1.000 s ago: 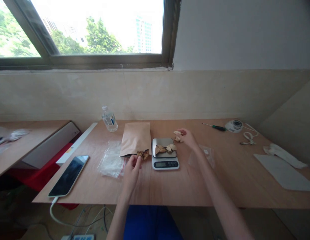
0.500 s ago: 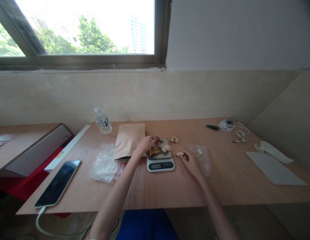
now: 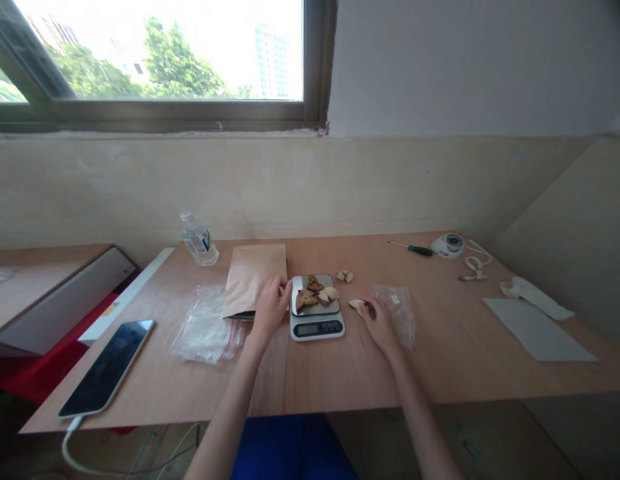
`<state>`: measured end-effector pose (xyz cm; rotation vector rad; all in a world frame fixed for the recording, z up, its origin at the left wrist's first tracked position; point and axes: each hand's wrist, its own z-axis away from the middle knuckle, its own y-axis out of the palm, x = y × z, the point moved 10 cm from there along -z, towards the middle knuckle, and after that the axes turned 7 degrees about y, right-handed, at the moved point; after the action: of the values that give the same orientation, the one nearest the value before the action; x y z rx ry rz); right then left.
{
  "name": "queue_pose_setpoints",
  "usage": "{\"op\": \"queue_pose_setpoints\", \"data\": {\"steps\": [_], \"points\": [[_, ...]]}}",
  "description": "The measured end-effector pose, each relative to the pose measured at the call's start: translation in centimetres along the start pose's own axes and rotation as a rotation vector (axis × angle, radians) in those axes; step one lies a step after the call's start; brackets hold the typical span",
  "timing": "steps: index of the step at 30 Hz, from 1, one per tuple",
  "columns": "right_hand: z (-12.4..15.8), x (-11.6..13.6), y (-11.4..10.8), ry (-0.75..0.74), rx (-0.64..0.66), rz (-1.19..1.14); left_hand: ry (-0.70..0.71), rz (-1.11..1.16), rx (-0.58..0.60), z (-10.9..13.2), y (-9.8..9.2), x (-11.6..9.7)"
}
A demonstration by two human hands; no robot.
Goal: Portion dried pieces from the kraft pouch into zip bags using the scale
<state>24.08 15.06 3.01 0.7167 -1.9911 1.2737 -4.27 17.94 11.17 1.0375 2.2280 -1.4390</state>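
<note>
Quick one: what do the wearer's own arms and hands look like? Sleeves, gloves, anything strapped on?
Left hand and right hand are both ungloved. Both forearms are bare, with no sleeve, watch or cable visible on them. Any ring would be too small to tell. Blue clothing shows between the arms at the bottom.

Looks like a simple workroom, judging by the wooden tabletop (image 3: pixel 455 333), digital scale (image 3: pixel 317 320), plastic bags (image 3: pixel 203 330), screwdriver (image 3: pixel 420 251) and small dome camera (image 3: pixel 447 246).
</note>
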Motion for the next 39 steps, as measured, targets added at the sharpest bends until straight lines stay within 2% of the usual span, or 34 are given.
{"op": "queue_pose_setpoints", "data": {"steps": [5, 7, 10, 13, 16, 19, 23, 25, 29, 34, 39], "points": [[0.1, 0.0, -0.2, 0.017, -0.001, -0.029, -0.175, 0.128, -0.086, 6.0, -2.3, 3.9], [0.1, 0.0, -0.2, 0.026, -0.002, -0.024, -0.235, 0.177, -0.069, 7.7, -2.2, 5.3], [0.1, 0.0, -0.3, 0.027, -0.005, -0.008, -0.283, 0.227, 0.022, 9.0, -1.0, 6.6], [0.1, 0.1, -0.4, 0.022, -0.006, -0.006, -0.278, 0.222, 0.090, 9.2, 0.0, 6.8], [0.1, 0.1, -0.4, 0.018, -0.006, -0.011, -0.238, 0.158, 0.077, 9.0, 0.1, 6.5], [0.2, 0.1, -0.4, 0.023, -0.001, -0.014, -0.248, 0.067, -0.035, 9.1, -1.1, 6.7], [0.1, -0.2, -0.3, 0.040, 0.003, -0.023, -0.395, -0.092, -0.277, 10.3, -4.2, 8.2], [0.1, -0.3, -0.3, 0.043, -0.003, -0.024, -0.433, -0.145, -0.333, 10.6, -5.1, 8.6], [0.0, -0.4, -0.3, 0.038, -0.007, -0.029, -0.480, -0.274, -0.191, 9.4, -4.1, 8.6], [0.0, -0.3, -0.4, 0.045, -0.018, -0.037, -0.655, -0.520, -0.047, 8.1, -2.5, 8.0], [0.1, -0.2, -0.5, 0.066, -0.008, -0.060, -0.662, -0.465, -0.006, 7.6, -1.5, 7.6]]}}
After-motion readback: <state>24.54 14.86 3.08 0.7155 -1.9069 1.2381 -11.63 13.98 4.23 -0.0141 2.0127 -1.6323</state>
